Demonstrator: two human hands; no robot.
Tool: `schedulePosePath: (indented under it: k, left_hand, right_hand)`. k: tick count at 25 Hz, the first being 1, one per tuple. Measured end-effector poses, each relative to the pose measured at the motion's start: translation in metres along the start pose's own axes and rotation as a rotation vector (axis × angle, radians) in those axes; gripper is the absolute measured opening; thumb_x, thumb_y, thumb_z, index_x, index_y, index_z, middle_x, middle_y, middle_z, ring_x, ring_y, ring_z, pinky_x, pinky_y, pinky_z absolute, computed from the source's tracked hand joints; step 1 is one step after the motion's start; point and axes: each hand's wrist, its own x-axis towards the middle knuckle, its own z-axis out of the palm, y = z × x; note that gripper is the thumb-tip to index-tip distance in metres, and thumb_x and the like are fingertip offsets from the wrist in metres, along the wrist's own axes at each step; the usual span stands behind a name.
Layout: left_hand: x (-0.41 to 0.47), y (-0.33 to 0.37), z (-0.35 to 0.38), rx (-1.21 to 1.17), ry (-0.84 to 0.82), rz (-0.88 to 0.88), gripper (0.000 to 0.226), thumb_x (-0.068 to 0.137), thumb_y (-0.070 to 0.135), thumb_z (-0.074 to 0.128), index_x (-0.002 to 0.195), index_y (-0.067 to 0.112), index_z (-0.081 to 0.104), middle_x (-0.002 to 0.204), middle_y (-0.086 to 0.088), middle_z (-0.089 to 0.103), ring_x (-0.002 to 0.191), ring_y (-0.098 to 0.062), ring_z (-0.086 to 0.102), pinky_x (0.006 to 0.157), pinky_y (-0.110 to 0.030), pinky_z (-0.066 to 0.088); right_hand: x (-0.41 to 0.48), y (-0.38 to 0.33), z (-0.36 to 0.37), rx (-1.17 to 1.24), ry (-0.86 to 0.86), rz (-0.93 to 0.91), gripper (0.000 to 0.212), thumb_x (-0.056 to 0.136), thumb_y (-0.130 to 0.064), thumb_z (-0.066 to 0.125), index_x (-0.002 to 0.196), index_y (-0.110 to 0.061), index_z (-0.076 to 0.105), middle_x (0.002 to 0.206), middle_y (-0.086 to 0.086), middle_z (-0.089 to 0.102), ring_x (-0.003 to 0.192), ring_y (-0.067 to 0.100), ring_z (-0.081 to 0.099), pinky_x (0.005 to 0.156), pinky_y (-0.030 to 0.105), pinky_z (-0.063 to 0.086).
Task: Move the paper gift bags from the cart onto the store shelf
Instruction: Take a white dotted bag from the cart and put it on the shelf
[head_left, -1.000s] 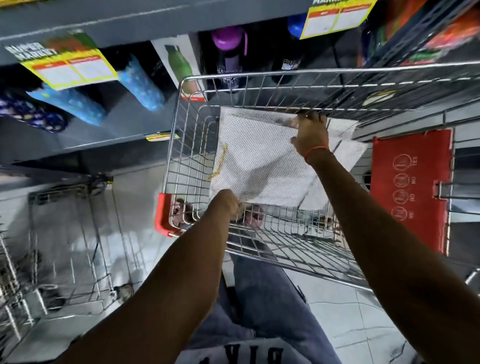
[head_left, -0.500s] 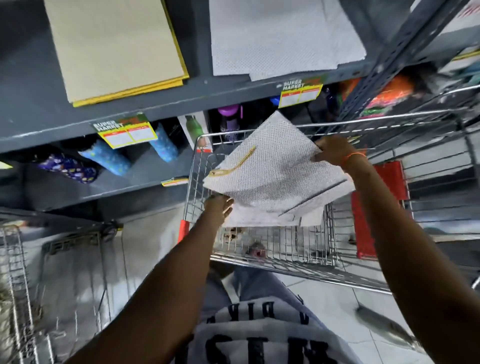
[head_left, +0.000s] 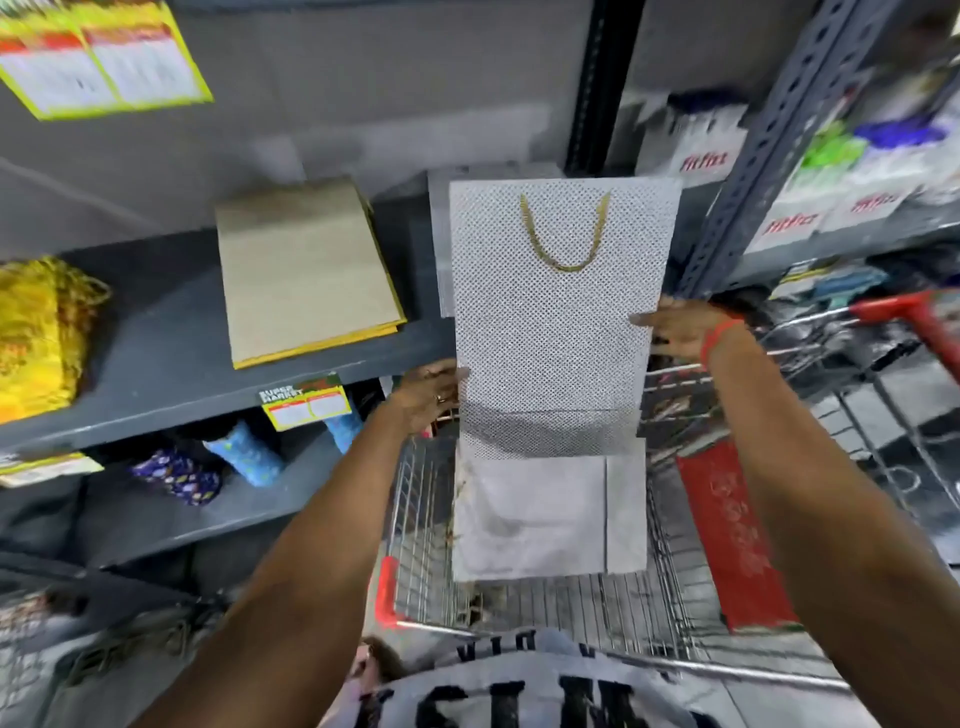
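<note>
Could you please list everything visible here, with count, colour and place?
Gift bag: one, silver dotted, gold handle, held flat over the shelf edge.
More gift bags: count unclear, pale grey, lying in the cart.
Cart: one, wire with red trim, below the shelf.
Kraft bag stack: one, tan and yellow, on the shelf.
Shelf: one, dark grey, left.
Price tag: one, yellow, on the shelf edge.
Left hand: on the bag's left edge.
Right hand: on its right edge.

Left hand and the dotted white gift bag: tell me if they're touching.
Touching. The head view shows the left hand with its fingertips pressed against the left edge of the dotted white gift bag, no gap visible.
</note>
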Motion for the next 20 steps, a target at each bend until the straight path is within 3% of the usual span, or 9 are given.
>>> schedulePosePath:
  k: [3, 6, 8, 10, 12, 14, 16, 18, 20]
  left_hand:
    - [0.004, 0.035, 0.012, 0.020, 0.100, 0.114, 0.021, 0.091, 0.008, 0.056, 0.112, 0.008, 0.060, 0.072, 0.007, 0.073, 0.063, -0.007, 0.067, 0.060, -0.020, 0.054]
    - [0.010, 0.065, 0.027, -0.020, 0.222, 0.242, 0.035, 0.091, 0.005, 0.056, 0.125, -0.003, 0.054, 0.053, 0.013, 0.071, 0.045, 0.002, 0.065, 0.046, -0.010, 0.051]
    - [0.011, 0.079, 0.034, -0.091, 0.250, 0.272, 0.036, 0.091, 0.002, 0.055, 0.126, -0.006, 0.052, 0.071, 0.006, 0.074, 0.049, -0.002, 0.066, 0.049, -0.015, 0.054]
    - [0.016, 0.091, 0.038, -0.156, 0.266, 0.278, 0.039, 0.091, 0.002, 0.054, 0.129, -0.003, 0.052, 0.098, -0.006, 0.066, 0.068, -0.011, 0.065, 0.068, -0.027, 0.056]
    - [0.024, 0.101, 0.040, -0.207, 0.305, 0.282, 0.039, 0.091, 0.000, 0.054, 0.130, -0.003, 0.051, 0.109, -0.012, 0.061, 0.087, -0.020, 0.060, 0.092, -0.040, 0.051]
    - [0.033, 0.110, 0.041, -0.230, 0.370, 0.272, 0.038, 0.090, -0.002, 0.055, 0.128, -0.003, 0.053, 0.115, -0.015, 0.058, 0.097, -0.025, 0.056, 0.107, -0.044, 0.043]
    - [0.046, 0.123, 0.040, -0.191, 0.425, 0.266, 0.032, 0.091, -0.003, 0.053, 0.122, -0.003, 0.057, 0.114, -0.015, 0.057, 0.103, -0.025, 0.053, 0.109, -0.046, 0.041]
    - [0.065, 0.134, 0.042, 0.013, 0.452, 0.291, 0.032, 0.093, 0.000, 0.049, 0.125, -0.003, 0.054, 0.119, -0.018, 0.058, 0.104, -0.023, 0.051, 0.108, -0.043, 0.043]
    - [0.084, 0.141, 0.049, 0.194, 0.499, 0.310, 0.039, 0.094, 0.002, 0.045, 0.133, 0.001, 0.049, 0.133, -0.019, 0.055, 0.108, -0.024, 0.054, 0.103, -0.037, 0.044]
  right_hand:
    - [-0.002, -0.024, -0.008, 0.220, 0.068, -0.016, 0.028, 0.090, -0.007, 0.058, 0.072, -0.023, 0.046, 0.078, 0.001, 0.056, 0.071, 0.009, 0.054, 0.078, 0.031, 0.050]
    - [0.005, -0.038, 0.004, 0.384, 0.090, -0.037, 0.030, 0.091, 0.001, 0.056, 0.068, -0.017, 0.048, 0.066, 0.000, 0.065, 0.068, 0.010, 0.052, 0.068, 0.029, 0.045]
    - [0.009, -0.040, 0.013, 0.368, 0.059, -0.057, 0.026, 0.091, 0.007, 0.051, 0.080, -0.016, 0.056, 0.067, -0.006, 0.073, 0.077, 0.015, 0.057, 0.068, 0.026, 0.051]
    - [0.018, -0.035, 0.016, 0.383, 0.077, -0.100, 0.027, 0.091, 0.010, 0.052, 0.115, 0.000, 0.058, 0.101, 0.004, 0.073, 0.107, 0.030, 0.060, 0.086, 0.029, 0.052]
    - [0.028, -0.029, 0.019, 0.302, 0.128, -0.130, 0.042, 0.090, 0.001, 0.058, 0.130, 0.009, 0.048, 0.131, 0.019, 0.058, 0.124, 0.035, 0.053, 0.102, 0.039, 0.045]
    - [0.037, -0.022, 0.026, 0.108, 0.179, -0.157, 0.038, 0.090, -0.011, 0.063, 0.122, 0.009, 0.056, 0.125, 0.023, 0.061, 0.115, 0.035, 0.059, 0.091, 0.032, 0.051]
    - [0.052, -0.018, 0.029, 0.029, 0.237, -0.224, 0.025, 0.089, -0.003, 0.061, 0.110, 0.010, 0.061, 0.112, 0.019, 0.064, 0.101, 0.026, 0.059, 0.070, 0.011, 0.050]
    - [0.070, -0.019, 0.032, 0.028, 0.276, -0.273, 0.015, 0.088, 0.012, 0.054, 0.102, 0.008, 0.058, 0.109, 0.014, 0.058, 0.101, 0.020, 0.051, 0.073, 0.012, 0.046]
    - [0.089, -0.024, 0.033, -0.040, 0.335, -0.282, 0.025, 0.087, 0.012, 0.052, 0.112, 0.009, 0.058, 0.111, 0.014, 0.059, 0.101, 0.021, 0.052, 0.077, 0.018, 0.047]
